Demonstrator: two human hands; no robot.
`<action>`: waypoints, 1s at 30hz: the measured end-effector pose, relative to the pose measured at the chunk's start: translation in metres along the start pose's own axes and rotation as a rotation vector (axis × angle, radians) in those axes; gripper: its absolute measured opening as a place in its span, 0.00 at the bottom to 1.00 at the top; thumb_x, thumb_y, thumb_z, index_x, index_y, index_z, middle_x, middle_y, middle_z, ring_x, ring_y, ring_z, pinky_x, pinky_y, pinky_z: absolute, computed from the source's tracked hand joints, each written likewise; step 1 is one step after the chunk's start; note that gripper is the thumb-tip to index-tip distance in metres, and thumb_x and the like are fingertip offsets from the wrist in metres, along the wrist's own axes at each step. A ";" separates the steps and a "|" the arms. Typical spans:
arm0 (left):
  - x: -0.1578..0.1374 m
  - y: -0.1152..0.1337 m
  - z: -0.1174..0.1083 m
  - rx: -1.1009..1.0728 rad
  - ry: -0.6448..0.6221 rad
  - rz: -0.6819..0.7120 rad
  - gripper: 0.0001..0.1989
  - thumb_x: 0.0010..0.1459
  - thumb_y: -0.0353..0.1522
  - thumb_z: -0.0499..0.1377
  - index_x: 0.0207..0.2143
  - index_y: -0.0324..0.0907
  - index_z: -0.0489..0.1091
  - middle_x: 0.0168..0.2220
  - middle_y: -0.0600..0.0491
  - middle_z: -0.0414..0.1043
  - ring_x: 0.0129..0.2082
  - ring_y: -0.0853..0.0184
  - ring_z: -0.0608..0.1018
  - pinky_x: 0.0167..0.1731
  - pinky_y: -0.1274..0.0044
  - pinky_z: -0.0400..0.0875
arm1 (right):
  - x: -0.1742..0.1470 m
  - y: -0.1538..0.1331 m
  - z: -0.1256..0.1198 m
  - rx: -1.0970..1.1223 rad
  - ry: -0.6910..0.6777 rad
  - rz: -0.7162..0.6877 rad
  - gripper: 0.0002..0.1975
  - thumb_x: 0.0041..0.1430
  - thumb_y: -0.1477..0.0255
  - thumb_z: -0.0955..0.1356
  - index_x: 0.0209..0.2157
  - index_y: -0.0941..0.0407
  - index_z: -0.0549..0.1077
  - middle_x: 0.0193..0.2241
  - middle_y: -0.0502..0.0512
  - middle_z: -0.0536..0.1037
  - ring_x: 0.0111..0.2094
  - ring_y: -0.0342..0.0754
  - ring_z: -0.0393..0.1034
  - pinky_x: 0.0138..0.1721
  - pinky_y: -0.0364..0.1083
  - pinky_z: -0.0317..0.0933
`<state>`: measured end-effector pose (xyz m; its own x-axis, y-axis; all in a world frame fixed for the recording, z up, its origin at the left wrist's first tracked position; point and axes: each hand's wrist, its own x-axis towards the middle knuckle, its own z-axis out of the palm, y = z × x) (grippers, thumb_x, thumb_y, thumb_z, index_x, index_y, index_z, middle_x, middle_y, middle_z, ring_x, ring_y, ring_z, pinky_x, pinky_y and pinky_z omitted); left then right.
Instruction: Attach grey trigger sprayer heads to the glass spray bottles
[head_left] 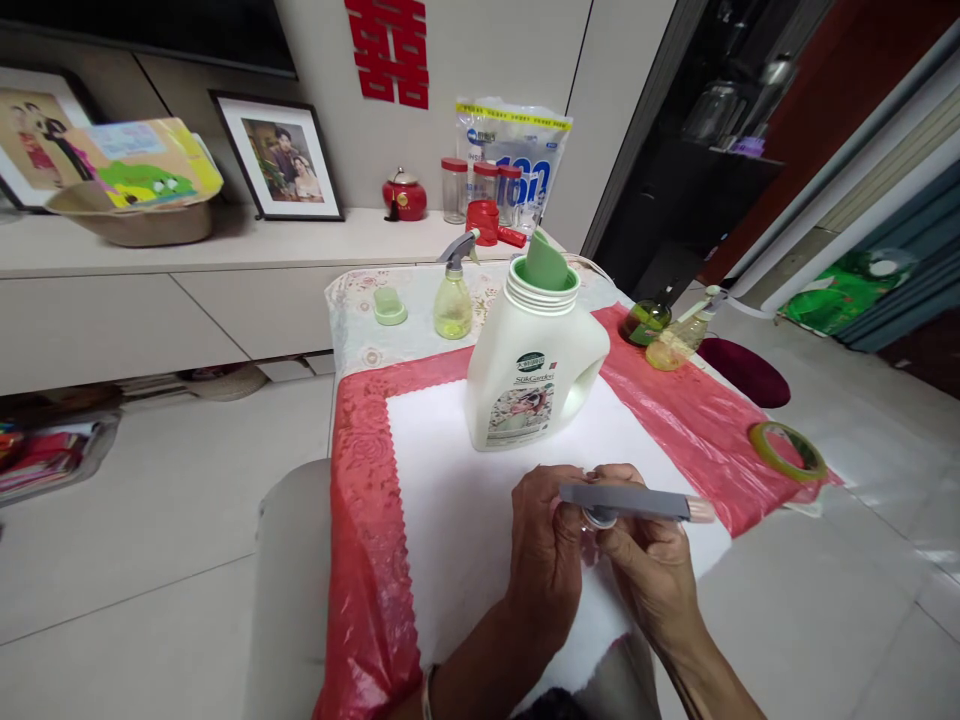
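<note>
Close to my body, above the white scalloped mat (442,500), I hold a spray bottle whose grey spray head (637,500) points to the right. Its neck and a little of a clear pinkish body (590,550) show between my hands. My left hand (546,550) is closed round the left side, just under the spray head. From the right, my right hand (656,560) grips it, thumb near the neck. Just beyond stands a large white plastic jug (517,370), with a green scoop-like piece (546,262) sticking up from its open mouth.
A yellow-green spray bottle (453,305) and a pale green cap (388,306) stand at the back left. On the red plastic cover (367,450) to the right are a dark green bottle (646,320), another spray bottle (679,340) and a tape roll (787,451).
</note>
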<state>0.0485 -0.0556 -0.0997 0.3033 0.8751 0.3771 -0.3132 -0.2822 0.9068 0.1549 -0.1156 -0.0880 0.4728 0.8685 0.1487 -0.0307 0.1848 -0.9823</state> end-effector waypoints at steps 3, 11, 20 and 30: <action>0.000 0.000 -0.003 -0.044 -0.056 -0.033 0.11 0.71 0.39 0.51 0.49 0.46 0.69 0.47 0.47 0.73 0.48 0.60 0.76 0.51 0.65 0.70 | 0.001 -0.002 0.004 -0.065 0.024 -0.058 0.15 0.56 0.69 0.75 0.46 0.51 0.75 0.46 0.54 0.68 0.38 0.44 0.69 0.41 0.45 0.68; 0.002 0.001 -0.002 -0.070 -0.050 -0.076 0.13 0.69 0.42 0.54 0.48 0.45 0.68 0.48 0.45 0.74 0.49 0.58 0.76 0.50 0.64 0.71 | 0.002 0.001 -0.011 -0.103 -0.111 0.027 0.19 0.65 0.55 0.67 0.48 0.54 0.74 0.43 0.60 0.70 0.46 0.54 0.68 0.44 0.51 0.68; -0.002 -0.003 -0.003 -0.094 -0.059 -0.028 0.12 0.71 0.38 0.52 0.54 0.47 0.63 0.52 0.46 0.68 0.53 0.60 0.73 0.54 0.64 0.69 | 0.012 -0.013 0.002 -0.071 -0.046 -0.036 0.11 0.57 0.66 0.75 0.43 0.49 0.79 0.41 0.55 0.66 0.36 0.43 0.65 0.26 0.38 0.59; -0.003 -0.001 -0.003 -0.049 -0.056 -0.098 0.15 0.71 0.40 0.52 0.55 0.44 0.61 0.52 0.44 0.68 0.54 0.59 0.74 0.54 0.64 0.68 | 0.017 -0.023 -0.007 -0.187 -0.239 -0.013 0.13 0.64 0.63 0.70 0.49 0.47 0.79 0.41 0.57 0.63 0.41 0.47 0.64 0.30 0.39 0.62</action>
<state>0.0449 -0.0569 -0.1024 0.3837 0.8740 0.2981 -0.3227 -0.1756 0.9301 0.1700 -0.1082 -0.0633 0.2506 0.9544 0.1625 0.1477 0.1282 -0.9807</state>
